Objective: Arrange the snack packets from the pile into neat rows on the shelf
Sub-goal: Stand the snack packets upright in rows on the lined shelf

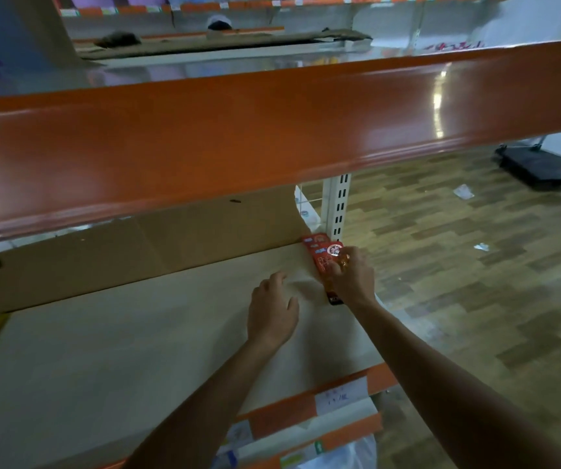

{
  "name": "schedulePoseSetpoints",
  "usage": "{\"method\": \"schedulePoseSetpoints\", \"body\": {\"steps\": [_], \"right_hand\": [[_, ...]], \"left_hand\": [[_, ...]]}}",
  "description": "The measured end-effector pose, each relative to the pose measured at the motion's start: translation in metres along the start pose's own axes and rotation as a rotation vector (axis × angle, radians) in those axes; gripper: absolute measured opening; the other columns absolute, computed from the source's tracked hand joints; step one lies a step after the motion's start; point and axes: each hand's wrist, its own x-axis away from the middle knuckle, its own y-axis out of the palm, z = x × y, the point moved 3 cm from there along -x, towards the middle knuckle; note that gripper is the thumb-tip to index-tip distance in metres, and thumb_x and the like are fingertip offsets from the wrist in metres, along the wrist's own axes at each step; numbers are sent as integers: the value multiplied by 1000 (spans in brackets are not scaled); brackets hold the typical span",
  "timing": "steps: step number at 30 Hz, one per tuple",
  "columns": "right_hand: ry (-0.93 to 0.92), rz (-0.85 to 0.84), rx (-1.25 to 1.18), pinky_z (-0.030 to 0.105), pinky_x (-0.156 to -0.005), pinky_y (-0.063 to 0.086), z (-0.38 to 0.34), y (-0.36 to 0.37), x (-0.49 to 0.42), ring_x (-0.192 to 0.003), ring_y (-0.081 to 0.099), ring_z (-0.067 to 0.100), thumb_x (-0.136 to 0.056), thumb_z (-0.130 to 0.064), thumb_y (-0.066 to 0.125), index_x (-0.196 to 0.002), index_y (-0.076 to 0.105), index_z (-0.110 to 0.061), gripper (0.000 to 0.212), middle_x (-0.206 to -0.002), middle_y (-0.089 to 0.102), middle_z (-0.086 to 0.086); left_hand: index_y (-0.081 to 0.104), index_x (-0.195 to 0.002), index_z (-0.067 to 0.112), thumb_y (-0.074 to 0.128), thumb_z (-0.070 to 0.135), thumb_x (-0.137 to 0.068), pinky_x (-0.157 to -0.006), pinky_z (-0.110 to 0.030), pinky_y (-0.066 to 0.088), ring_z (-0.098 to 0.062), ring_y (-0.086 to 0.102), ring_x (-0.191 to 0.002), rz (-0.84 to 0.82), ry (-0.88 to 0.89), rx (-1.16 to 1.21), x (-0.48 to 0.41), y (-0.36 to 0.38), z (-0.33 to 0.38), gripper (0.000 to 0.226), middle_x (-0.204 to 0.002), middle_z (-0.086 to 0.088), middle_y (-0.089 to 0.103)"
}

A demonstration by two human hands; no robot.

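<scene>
Right hand [352,277]: gripping red snack packets [323,257] at the shelf [137,333] end.
Left hand [272,311]: fingers relaxed, resting on shelf.

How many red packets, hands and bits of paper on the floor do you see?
Red snack packets: 2 that I can tell apart
Hands: 2, the left hand and the right hand
Paper scraps on the floor: 2
Total: 6
</scene>
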Motion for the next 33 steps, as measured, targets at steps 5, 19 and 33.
{"method": "schedulePoseSetpoints", "body": {"steps": [5, 19, 33], "right_hand": [[0, 22, 45, 38, -96, 36, 10, 4, -4, -116, 45, 34, -89, -12, 60, -125, 51, -3, 39, -125, 49, 22], [45, 93, 218, 41, -95, 34, 12, 12, -6, -118, 40, 33, -90, -22, 54, -123, 52, -7, 36, -126, 50, 17], [-111, 150, 280, 40, -101, 31, -6, 15, 15, -122, 41, 29, -90, -27, 56, -131, 48, -10, 45, -135, 47, 12]], "left_hand": [[41, -137, 16, 54, 24, -91, -100, -33, 35, -26, 43, -122, 5, -8, -52, -2, 5, -2, 48, -133, -8, 50], [40, -138, 14, 54, 21, -91, -104, -31, 32, -24, 39, -125, 26, 8, -102, 3, 11, -6, 50, -137, -7, 46], [40, -140, 13, 53, 24, -92, -104, -33, 33, -24, 37, -128, 48, 10, -126, 3, -2, -10, 51, -139, -8, 45]]}}
